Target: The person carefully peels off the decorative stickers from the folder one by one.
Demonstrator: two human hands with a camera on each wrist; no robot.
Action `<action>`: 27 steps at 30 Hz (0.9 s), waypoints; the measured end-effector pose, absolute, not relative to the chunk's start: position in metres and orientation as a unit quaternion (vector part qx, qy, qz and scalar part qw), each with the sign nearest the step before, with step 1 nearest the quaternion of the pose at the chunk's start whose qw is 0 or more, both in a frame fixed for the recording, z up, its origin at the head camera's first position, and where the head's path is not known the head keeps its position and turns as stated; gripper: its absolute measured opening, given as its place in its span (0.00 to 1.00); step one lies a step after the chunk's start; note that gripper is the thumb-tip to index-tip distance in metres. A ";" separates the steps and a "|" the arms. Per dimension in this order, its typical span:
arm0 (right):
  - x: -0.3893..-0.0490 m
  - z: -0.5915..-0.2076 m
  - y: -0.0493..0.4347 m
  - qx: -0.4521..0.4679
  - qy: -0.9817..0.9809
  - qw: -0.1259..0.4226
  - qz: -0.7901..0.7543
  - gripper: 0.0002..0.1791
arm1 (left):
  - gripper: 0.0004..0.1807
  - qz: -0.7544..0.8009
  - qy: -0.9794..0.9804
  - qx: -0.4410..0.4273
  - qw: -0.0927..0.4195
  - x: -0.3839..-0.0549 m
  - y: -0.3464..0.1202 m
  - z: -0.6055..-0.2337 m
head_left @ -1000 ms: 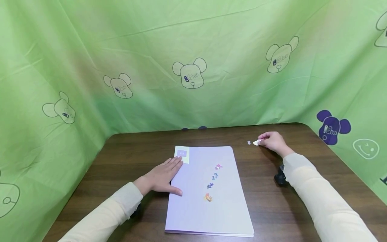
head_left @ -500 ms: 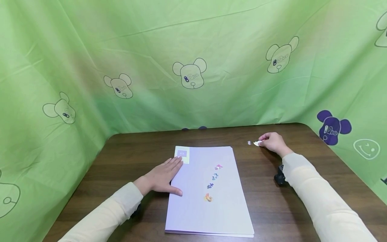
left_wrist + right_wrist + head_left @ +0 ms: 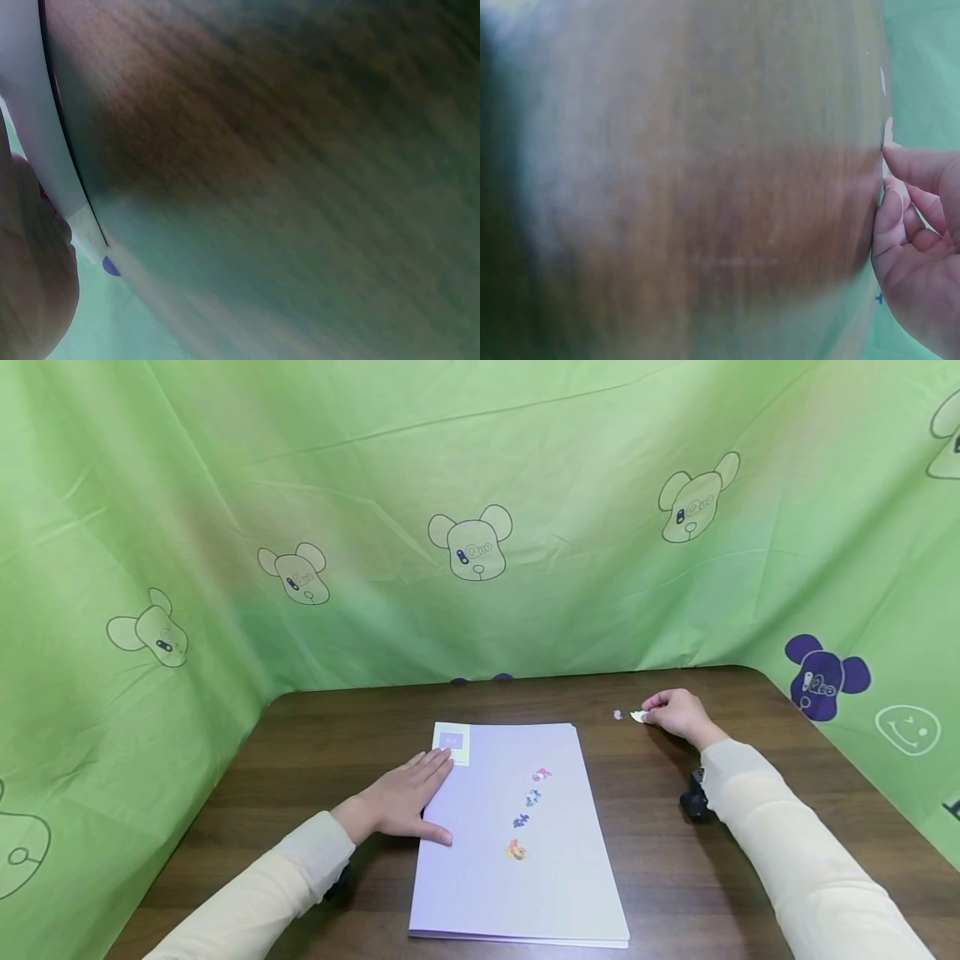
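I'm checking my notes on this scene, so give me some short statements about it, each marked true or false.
1. The left hand rests on the paper. True.
2. The right hand pinches a white piece. True.
3. The right hand is over the paper. False: it is over the table, right of the paper.
4. The paper bears an orange figure. True.
5. The curtain is red. False: the curtain is mostly green.

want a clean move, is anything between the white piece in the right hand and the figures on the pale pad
Nothing visible: the straight path from the white piece to the figures crosses only table and pale pad. The small lilac piece beside the white one lies off that line.
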State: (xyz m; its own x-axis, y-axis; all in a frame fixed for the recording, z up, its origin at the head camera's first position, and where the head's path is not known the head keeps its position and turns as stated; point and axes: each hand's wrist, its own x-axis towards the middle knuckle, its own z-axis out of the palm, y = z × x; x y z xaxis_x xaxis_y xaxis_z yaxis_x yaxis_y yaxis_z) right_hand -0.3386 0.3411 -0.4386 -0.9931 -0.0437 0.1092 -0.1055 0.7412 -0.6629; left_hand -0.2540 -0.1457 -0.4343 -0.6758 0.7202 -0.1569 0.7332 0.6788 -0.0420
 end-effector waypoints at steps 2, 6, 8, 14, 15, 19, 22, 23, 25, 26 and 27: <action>-0.339 -0.440 0.343 0.047 -0.929 0.045 0.365 0.11 | 0.65 -0.050 0.914 0.398 0.063 -0.254 -0.146 -0.434; -0.338 -0.439 0.344 0.048 -0.927 0.044 0.370 0.11 | 0.65 -0.047 0.914 0.399 0.063 -0.254 -0.146 -0.434; -0.338 -0.439 0.343 0.045 -0.928 0.038 0.367 0.12 | 0.65 -0.042 0.913 0.400 0.063 -0.254 -0.147 -0.434; -0.338 -0.438 0.344 0.033 -0.929 0.026 0.366 0.14 | 0.65 -0.039 0.912 0.403 0.061 -0.253 -0.147 -0.433; -0.339 -0.438 0.344 0.031 -0.928 0.024 0.370 0.14 | 0.65 -0.040 0.912 0.402 0.062 -0.253 -0.147 -0.433; -0.341 -0.439 0.348 0.022 -0.916 0.020 0.399 0.15 | 0.65 -0.040 0.913 0.401 0.066 -0.253 -0.147 -0.434; -0.340 -0.438 0.350 0.018 -0.908 0.022 0.419 0.15 | 0.65 -0.040 0.913 0.399 0.067 -0.254 -0.147 -0.435; -0.339 -0.438 0.350 0.017 -0.906 0.022 0.423 0.15 | 0.65 -0.039 0.914 0.399 0.067 -0.254 -0.147 -0.435; -0.339 -0.438 0.351 0.016 -0.904 0.022 0.428 0.16 | 0.65 -0.041 0.914 0.397 0.067 -0.254 -0.147 -0.434; -0.338 -0.438 0.351 0.016 -0.903 0.022 0.430 0.16 | 0.65 -0.043 0.914 0.397 0.068 -0.254 -0.147 -0.434; -0.338 -0.438 0.351 0.015 -0.902 0.021 0.430 0.16 | 0.65 -0.042 0.914 0.398 0.067 -0.254 -0.147 -0.434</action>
State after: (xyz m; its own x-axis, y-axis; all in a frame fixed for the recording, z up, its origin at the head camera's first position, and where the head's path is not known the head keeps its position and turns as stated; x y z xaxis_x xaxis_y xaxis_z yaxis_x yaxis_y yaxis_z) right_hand -0.3384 0.3507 -0.4385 -0.9986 -0.0091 0.0517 -0.0459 0.6298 -0.7754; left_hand -0.2536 -0.1470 -0.4343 -0.6750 0.7212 -0.1557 0.7324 0.6805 -0.0231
